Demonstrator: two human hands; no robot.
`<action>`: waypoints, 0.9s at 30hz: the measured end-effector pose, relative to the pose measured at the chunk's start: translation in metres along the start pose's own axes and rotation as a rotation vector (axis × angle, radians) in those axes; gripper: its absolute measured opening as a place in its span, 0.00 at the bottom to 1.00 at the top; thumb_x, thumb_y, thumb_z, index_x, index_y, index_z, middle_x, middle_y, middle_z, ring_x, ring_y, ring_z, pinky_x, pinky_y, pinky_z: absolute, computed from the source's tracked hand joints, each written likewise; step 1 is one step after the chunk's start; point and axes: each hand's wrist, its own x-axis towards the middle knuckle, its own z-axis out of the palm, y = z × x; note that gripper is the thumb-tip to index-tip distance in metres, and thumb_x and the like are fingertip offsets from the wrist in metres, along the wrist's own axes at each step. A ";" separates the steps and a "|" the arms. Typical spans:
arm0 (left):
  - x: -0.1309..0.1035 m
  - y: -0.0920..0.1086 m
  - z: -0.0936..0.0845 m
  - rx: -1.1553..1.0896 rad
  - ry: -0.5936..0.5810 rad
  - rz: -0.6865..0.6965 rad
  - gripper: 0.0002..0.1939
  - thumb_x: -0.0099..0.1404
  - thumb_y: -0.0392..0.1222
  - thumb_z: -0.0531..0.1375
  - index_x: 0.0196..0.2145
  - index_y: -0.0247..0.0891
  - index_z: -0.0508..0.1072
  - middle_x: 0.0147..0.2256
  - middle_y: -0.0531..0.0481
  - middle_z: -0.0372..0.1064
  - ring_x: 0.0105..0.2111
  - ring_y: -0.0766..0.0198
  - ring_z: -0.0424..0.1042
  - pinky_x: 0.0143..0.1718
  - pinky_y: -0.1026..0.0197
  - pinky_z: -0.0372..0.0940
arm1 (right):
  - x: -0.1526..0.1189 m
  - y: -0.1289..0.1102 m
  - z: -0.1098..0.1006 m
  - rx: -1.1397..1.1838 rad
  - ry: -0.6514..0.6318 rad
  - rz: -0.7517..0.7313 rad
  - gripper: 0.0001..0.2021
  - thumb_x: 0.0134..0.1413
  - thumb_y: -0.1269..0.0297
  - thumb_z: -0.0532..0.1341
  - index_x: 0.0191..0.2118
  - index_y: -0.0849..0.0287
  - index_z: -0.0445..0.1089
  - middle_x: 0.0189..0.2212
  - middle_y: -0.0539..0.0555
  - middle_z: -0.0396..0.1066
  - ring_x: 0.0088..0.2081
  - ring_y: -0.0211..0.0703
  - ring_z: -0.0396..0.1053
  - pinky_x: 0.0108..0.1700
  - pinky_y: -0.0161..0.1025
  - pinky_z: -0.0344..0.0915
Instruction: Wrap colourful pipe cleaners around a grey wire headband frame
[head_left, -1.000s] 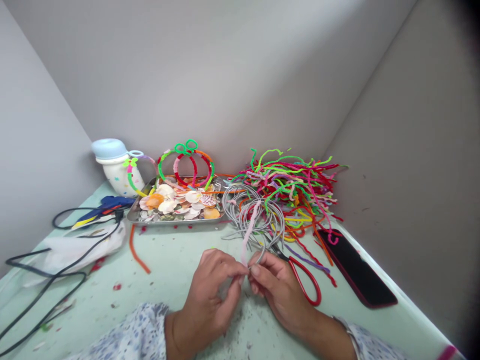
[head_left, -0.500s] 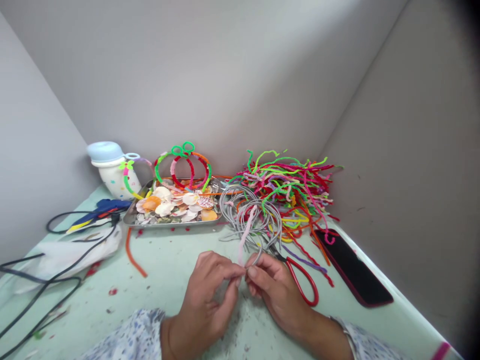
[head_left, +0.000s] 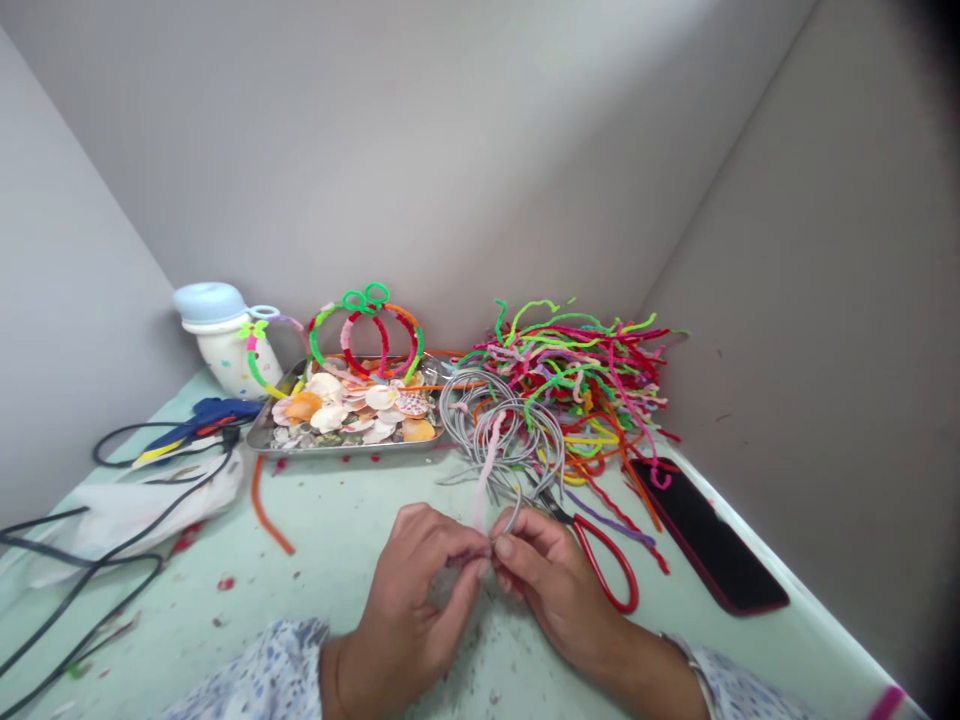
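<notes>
A pale pink pipe cleaner [head_left: 489, 465] rises from the fingertips where my two hands meet. My left hand [head_left: 420, 590] pinches at its lower end with thumb and forefinger. My right hand [head_left: 551, 580] grips a grey wire [head_left: 516, 512] between thumb and forefinger, its bent end going into the pinch. The fingertips cover the spot where wire and pipe cleaner meet. Behind my hands lies a coil of grey wire [head_left: 469, 385], partly crossed by the pipe cleaner. Scissors with red handles [head_left: 606, 565] lie just right of my right hand.
A metal tray [head_left: 360, 450] of seashells stands at the back, with pipe-cleaner headbands [head_left: 315, 340] on it. Right of it is a heap of colourful pipe cleaners [head_left: 577, 360]. A phone [head_left: 712, 540] lies right, a white bottle [head_left: 229, 350] and black cable [head_left: 97, 565] left.
My left thumb and fingertips have shifted slightly right, closer to my right fingertips. The pink pipe cleaner's upper end has moved slightly left. My right hand has barely moved.
</notes>
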 end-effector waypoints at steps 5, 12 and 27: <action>0.001 0.001 0.000 0.026 0.008 -0.008 0.11 0.63 0.27 0.58 0.41 0.39 0.69 0.31 0.51 0.69 0.33 0.62 0.66 0.38 0.57 0.59 | 0.000 0.000 0.000 0.006 -0.009 -0.006 0.11 0.54 0.58 0.66 0.30 0.61 0.71 0.20 0.46 0.65 0.22 0.31 0.58 0.26 0.31 0.54; 0.001 -0.001 0.001 0.029 0.020 0.027 0.13 0.62 0.26 0.59 0.43 0.38 0.69 0.31 0.51 0.70 0.32 0.62 0.67 0.39 0.56 0.59 | 0.001 0.001 -0.001 0.001 0.004 -0.007 0.11 0.54 0.57 0.66 0.31 0.60 0.72 0.20 0.46 0.65 0.22 0.32 0.58 0.26 0.31 0.53; 0.002 0.000 0.000 0.056 0.041 0.063 0.14 0.61 0.25 0.59 0.43 0.38 0.71 0.30 0.49 0.72 0.31 0.61 0.69 0.37 0.55 0.61 | 0.001 -0.001 0.000 -0.010 0.007 -0.006 0.12 0.53 0.56 0.67 0.30 0.61 0.71 0.20 0.46 0.64 0.22 0.32 0.58 0.27 0.32 0.54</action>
